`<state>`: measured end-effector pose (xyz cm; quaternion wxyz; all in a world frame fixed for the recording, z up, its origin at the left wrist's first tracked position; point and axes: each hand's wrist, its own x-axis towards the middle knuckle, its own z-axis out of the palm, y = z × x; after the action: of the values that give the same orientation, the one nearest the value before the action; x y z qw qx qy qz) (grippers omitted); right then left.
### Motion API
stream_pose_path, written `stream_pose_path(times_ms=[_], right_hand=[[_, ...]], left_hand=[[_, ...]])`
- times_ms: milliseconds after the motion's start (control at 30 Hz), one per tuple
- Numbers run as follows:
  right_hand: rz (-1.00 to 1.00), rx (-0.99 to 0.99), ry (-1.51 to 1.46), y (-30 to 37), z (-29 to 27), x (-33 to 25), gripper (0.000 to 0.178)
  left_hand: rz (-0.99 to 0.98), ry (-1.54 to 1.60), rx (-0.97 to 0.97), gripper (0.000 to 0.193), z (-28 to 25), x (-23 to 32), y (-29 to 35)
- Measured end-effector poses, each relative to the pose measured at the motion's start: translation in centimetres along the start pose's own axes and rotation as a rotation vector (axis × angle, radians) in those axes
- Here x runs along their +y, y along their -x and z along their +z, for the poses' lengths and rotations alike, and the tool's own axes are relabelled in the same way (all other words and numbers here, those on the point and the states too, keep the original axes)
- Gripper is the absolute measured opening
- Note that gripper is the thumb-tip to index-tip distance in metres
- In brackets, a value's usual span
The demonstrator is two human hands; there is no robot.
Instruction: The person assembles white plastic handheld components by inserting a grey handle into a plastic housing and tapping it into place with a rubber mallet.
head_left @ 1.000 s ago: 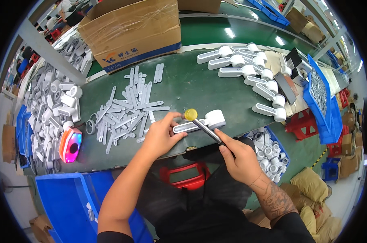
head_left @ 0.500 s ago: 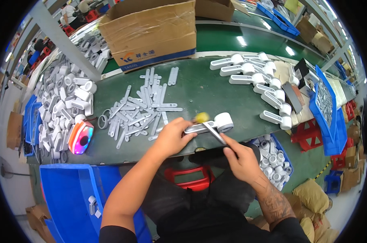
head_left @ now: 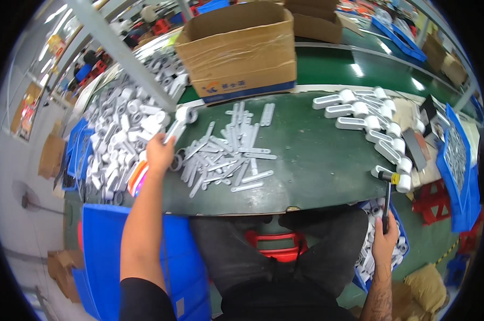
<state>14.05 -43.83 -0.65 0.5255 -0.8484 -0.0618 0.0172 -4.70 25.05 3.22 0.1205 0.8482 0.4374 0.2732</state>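
The left hand [head_left: 160, 154] is at the left of the frame, and its grip is pinching a white piece [head_left: 175, 130] with a round end, right by a big heap of white parts [head_left: 125, 128]. The right hand [head_left: 385, 238] is at the lower right, with its grip wrapped around a hammer [head_left: 387, 200] (one end of its head is yellow). The hammer's head is over the lowest of a bunch of white parts [head_left: 351, 123]; I can't tell if they touch. Flat gray strips [head_left: 231, 145] lie in a messy pile on the green worktop [head_left: 311, 166].
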Motion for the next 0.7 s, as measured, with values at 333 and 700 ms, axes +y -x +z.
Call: stream_pose_path(times_ms=[333, 700], right_hand=[[-0.199, 0.438, 0.424, -13.4, -4.2, -1.1, 0.053], [-0.019, 0.158, 0.363, -20.1, -3.7, -0.8, 0.083]], left_hand=[[0.057, -0.048, 0.177, 0.064, 4.4, -1.3, -0.8], [0.719, 0.372, -0.392, 0.039, 5.4, 22.3, 15.8]])
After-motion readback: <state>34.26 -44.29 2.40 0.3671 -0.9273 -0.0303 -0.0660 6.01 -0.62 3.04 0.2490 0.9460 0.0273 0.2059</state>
